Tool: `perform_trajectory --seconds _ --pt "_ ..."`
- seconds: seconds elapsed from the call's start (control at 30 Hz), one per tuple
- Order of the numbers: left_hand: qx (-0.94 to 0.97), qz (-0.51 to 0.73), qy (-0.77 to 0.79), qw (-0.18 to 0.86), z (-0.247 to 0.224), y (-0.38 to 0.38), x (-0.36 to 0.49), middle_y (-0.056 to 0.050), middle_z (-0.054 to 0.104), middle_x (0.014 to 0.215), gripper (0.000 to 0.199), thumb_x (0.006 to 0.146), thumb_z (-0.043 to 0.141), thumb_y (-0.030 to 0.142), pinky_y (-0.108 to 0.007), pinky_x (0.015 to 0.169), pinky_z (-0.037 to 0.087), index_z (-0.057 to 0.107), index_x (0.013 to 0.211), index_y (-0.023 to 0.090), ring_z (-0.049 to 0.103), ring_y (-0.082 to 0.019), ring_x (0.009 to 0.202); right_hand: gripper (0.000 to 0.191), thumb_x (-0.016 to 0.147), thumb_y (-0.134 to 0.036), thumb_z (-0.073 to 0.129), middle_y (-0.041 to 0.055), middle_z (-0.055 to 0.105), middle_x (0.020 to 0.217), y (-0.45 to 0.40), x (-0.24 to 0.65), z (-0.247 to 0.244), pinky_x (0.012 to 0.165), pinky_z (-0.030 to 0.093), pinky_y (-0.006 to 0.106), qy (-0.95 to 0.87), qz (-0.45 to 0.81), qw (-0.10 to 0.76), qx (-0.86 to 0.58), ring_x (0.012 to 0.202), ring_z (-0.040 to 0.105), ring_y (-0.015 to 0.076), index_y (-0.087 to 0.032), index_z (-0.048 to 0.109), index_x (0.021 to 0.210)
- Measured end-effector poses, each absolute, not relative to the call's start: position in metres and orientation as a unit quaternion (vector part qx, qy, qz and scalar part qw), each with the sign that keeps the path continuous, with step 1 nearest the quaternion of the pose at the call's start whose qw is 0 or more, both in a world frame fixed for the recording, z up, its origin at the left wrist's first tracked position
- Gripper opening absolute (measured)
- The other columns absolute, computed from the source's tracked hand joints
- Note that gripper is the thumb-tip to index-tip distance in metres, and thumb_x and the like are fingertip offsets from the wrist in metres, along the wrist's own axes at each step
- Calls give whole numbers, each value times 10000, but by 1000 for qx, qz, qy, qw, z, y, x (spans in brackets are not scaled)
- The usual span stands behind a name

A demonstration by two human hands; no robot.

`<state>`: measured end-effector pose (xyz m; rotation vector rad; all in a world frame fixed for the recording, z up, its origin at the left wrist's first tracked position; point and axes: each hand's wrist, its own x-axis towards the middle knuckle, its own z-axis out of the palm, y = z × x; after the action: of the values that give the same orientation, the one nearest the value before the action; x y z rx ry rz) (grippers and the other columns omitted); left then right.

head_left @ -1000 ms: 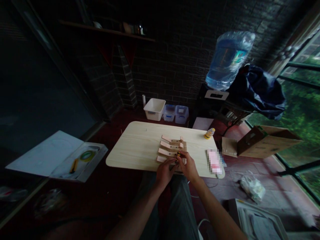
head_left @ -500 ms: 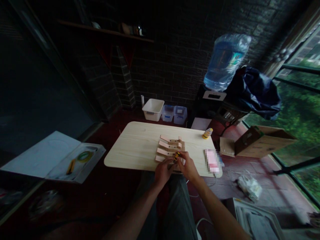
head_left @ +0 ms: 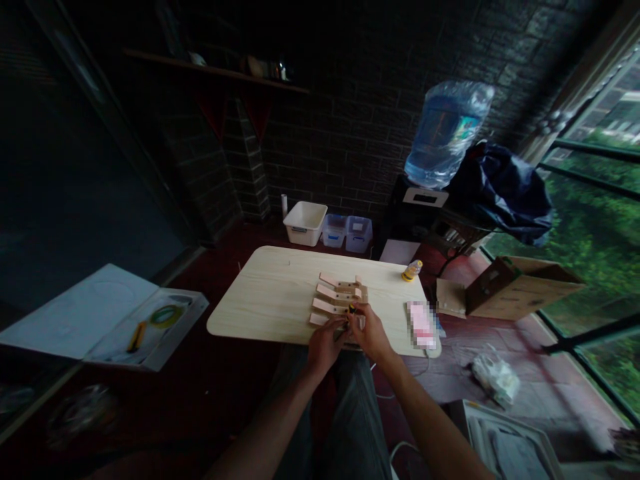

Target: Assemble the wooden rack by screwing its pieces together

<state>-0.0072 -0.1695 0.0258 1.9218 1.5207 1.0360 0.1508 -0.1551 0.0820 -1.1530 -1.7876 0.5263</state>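
Note:
On the near part of the table lies a wooden assembly (head_left: 332,293), with several pale slats standing off a brown board and dark screw-like dots along them. My right hand (head_left: 371,332) is closed around a short yellow-and-black screwdriver (head_left: 352,309), held over the near end of the assembly; its tip is hidden by my fingers. Beside it, my left hand (head_left: 324,343) has its fingers closed at the assembly's near edge, seemingly gripping it. The two hands' fingertips almost meet there.
The pale table (head_left: 260,293) bears a yellow-capped bottle (head_left: 412,271) and a blurred pink item (head_left: 422,325) at right. An open white case (head_left: 150,330) is at left. Bins (head_left: 305,225), a water dispenser (head_left: 425,198) and a cardboard box (head_left: 517,288) stand beyond.
The view has shifted slightly. My right hand has turned a little around the screwdriver, whose handle shows less now. My left hand stays at the assembly's near edge.

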Motion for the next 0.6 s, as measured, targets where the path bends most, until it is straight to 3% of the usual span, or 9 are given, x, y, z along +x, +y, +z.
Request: perform_trajectory --seconds 0.6 --pt "704 391 545 236 21 -167 -7 -14 717 1308 289 937 648 256 -372 1062 528 700 1219 291 673 -202 1208 293 959 -334 583 110 729 1112 -151 149 68 900 588 409 -708 200 477 -481 1010 729 231 -206 554 1221"
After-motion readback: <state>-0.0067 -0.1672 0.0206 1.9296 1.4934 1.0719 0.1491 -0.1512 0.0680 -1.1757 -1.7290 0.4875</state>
